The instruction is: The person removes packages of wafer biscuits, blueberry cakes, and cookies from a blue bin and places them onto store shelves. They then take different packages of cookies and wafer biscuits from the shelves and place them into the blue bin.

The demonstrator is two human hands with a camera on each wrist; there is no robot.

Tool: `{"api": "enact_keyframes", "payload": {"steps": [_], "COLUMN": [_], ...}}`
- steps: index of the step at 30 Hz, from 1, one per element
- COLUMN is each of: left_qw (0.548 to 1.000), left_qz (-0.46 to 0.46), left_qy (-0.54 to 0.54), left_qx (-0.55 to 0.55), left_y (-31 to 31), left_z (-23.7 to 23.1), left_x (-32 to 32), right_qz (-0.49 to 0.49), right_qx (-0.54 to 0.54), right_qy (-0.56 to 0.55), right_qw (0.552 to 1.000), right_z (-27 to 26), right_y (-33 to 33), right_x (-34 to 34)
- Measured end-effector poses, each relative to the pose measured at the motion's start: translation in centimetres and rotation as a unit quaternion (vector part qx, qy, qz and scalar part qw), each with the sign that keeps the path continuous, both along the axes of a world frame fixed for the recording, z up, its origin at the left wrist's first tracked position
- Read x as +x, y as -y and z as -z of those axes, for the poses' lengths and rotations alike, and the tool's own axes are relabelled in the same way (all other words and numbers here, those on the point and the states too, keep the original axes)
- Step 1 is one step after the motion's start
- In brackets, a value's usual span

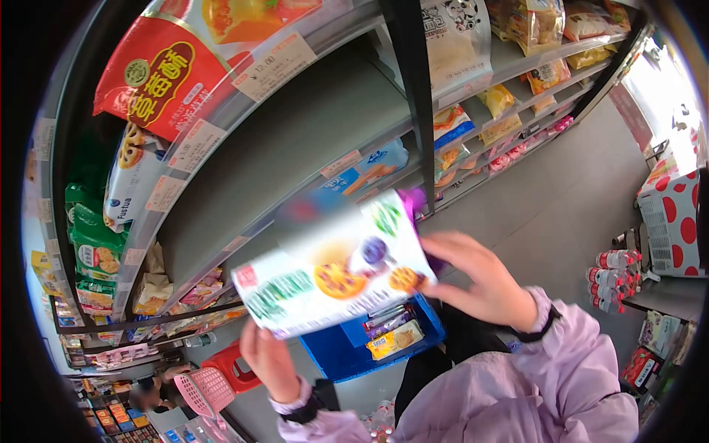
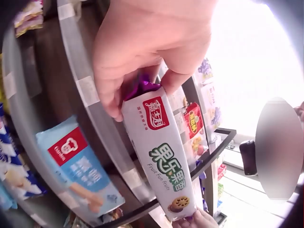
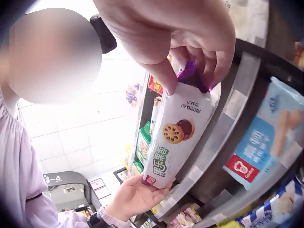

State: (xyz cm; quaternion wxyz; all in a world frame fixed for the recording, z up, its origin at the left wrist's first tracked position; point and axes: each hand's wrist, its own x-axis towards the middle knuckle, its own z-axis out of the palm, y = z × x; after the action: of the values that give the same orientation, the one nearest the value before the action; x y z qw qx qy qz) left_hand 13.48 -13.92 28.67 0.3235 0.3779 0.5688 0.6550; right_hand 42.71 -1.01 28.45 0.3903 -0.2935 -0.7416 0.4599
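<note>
Grey store shelves (image 1: pixel 325 103) stood alongside. Left hand (image 1: pixel 272 363) and right hand (image 1: pixel 484 280), lilac-sleeved forearms (image 1: pixel 572 343) extended forward, gripped opposite ends of the long white-and-purple biscuit packet (image 1: pixel 336 277) between thumb and fingers, above a blue plastic basket (image 1: pixel 332 356).

Right hand (image 1: pixel 487 280) noted right of centre in the head view, fingers directed toward the middle; right forearm (image 1: pixel 580 351), sleeved, slopes away to the lower right. Left hand (image 1: pixel 269 362) sits lower, left of centre, fingers pointing upward; left forearm (image 1: pixel 329 428), also sleeved, meets the bottom edge. In its own wrist view, each hand occupies the upper middle, thumb opposed to curled fingers, gripping. Left palm (image 3: pixel 137 197) visible, lower centre, in the right wrist view.
</note>
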Motion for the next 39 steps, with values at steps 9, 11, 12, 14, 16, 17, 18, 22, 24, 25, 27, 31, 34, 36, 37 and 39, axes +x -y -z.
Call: {"api": "enact_keyframes", "payload": {"steps": [9,11,12,14,16,17,18,22,24,25,27,31,34,36,37,39], "left_qw": [0.999,0.996,0.994,0.989,0.984,0.983,0.982,0.975,0.974,0.973,0.970,0.956,0.959,0.953,0.955,0.956], "left_qz": [0.016,0.043,0.051,0.062,0.053,0.057,0.061,0.071,0.073,0.076,0.065,0.064,0.057,0.067,0.074,0.062], "left_qy": [-0.028,-0.030,-0.020,-0.044,-0.085,-0.096,-0.106,-0.143,-0.139,-0.142,-0.155,-0.233,-0.242,-0.251,-0.249,-0.259], "left_qx": [-0.043,-0.074,-0.099,-0.126,-0.147,-0.145,-0.144,-0.157,-0.161,-0.166,-0.177,-0.169,-0.134,-0.153,-0.144,-0.124], "left_y": [-12.1,-14.6,-15.7,-17.8,-19.3,-19.8,-20.2,-21.2,-21.2,-21.0,-20.8,-20.5,-21.0,-21.6,-21.8,-21.9], "left_z": [-4.8,-4.3,-3.8,-2.7,-1.8,-1.7,-1.7,-2.0,-2.3,-2.6,-2.4,-1.9,-1.5,-1.6,-2.1,-2.1], "left_x": [-6.7,-7.6,-8.1,-8.3,-7.2,-6.8,-6.4,-5.3,-5.2,-5.1,-5.1,-5.1,-5.1,-5.3,-5.0,-4.5], "right_qz": [0.122,0.176,0.196,0.225,0.244,0.254,0.264,0.292,0.299,0.301,0.292,0.275,0.251,0.223,0.216,0.211], "right_qx": [0.129,0.191,0.203,0.220,0.228,0.247,0.265,0.332,0.350,0.357,0.363,0.403,0.401,0.307,0.297,0.343], "right_qy": [0.014,0.077,0.100,0.160,0.236,0.241,0.246,0.291,0.312,0.312,0.326,0.355,0.383,0.458,0.427,0.413], "right_qw": [0.984,0.963,0.954,0.935,0.913,0.904,0.894,0.848,0.831,0.827,0.823,0.797,0.793,0.804,0.826,0.817], "right_z": [-4.2,-3.4,-2.9,-2.8,-2.8,-2.6,-2.3,-1.5,-1.2,-1.2,-1.4,-1.4,-1.1,-2.0,-0.8,-1.8], "right_y": [-11.5,-13.3,-13.9,-14.4,-14.5,-14.6,-14.6,-14.7,-14.6,-14.6,-14.3,-14.0,-14.6,-14.8,-16.3,-15.4], "right_x": [-8.5,-9.7,-10.2,-10.6,-10.6,-10.5,-10.2,-10.0,-10.2,-10.2,-9.9,-9.7,-9.6,-10.1,-9.5,-9.8]}}
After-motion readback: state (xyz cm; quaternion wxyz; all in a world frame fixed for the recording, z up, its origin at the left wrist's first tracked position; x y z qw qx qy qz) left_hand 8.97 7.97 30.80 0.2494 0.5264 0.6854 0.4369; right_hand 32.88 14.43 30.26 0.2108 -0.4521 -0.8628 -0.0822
